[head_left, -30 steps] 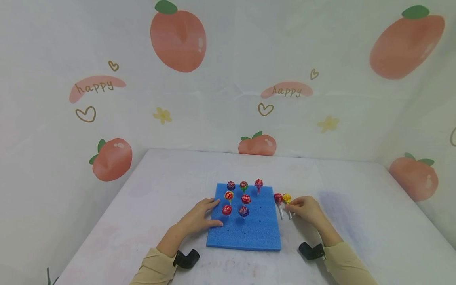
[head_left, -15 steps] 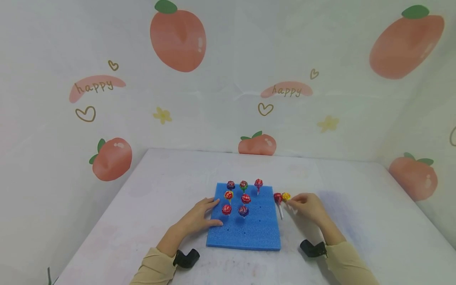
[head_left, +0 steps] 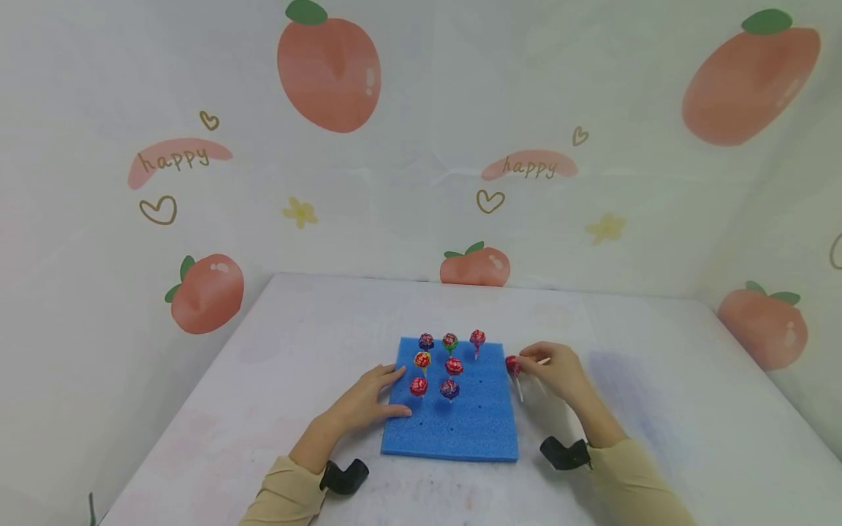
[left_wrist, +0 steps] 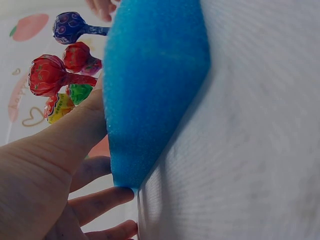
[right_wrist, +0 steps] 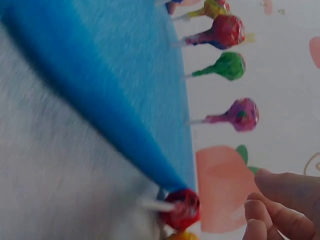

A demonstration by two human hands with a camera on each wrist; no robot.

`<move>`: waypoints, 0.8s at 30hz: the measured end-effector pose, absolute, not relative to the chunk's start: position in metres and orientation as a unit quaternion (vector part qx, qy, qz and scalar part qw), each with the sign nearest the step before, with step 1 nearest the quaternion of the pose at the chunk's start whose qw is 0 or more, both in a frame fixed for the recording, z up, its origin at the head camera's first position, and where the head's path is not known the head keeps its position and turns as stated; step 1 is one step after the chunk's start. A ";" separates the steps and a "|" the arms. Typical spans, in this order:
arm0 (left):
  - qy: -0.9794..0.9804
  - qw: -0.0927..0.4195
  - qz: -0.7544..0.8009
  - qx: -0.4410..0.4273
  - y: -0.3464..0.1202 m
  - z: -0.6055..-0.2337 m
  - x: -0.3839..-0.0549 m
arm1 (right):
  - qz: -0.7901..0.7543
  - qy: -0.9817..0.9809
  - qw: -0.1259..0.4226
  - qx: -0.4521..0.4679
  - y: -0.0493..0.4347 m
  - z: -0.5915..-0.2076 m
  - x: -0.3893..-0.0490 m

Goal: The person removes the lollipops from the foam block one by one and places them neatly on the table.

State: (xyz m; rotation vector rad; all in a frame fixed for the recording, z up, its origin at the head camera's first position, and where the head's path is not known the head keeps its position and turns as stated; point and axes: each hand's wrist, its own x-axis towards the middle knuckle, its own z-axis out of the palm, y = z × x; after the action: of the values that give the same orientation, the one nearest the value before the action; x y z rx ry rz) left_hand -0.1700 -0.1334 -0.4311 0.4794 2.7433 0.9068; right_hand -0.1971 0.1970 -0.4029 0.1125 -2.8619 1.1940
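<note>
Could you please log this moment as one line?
Left hand: touching blue rectangular foam board | right hand: near red-wrapped round lollipop, grip unclear | seven multicoloured lollipops: standing in board

High head view — close wrist views, common foam (head_left: pixel 476 437)

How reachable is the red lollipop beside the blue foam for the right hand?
Probably yes: the right hand is right next to that red lollipop, and its white stick lies uncovered.

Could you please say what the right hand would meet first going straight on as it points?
The right hand would probably meet the red lollipop beside the blue board, though depth is unclear.
</note>
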 end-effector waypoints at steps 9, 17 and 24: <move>0.930 0.110 0.312 0.158 -0.133 -0.431 -0.171 | 0.436 -0.898 0.014 0.062 0.169 -0.406 -0.203; 0.929 0.110 0.314 0.160 -0.134 -0.434 -0.172 | 0.445 -0.894 0.016 0.059 0.150 -0.417 -0.212; 0.929 0.109 0.315 0.162 -0.134 -0.433 -0.171 | 0.445 -0.895 0.007 0.038 0.138 -0.419 -0.215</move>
State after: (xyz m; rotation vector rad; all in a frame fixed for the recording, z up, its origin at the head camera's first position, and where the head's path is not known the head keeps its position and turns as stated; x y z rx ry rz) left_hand -0.1715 -0.1336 -0.4328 0.4763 2.7324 0.9258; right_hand -0.2153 0.1379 -0.4186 0.1191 -2.7984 1.3928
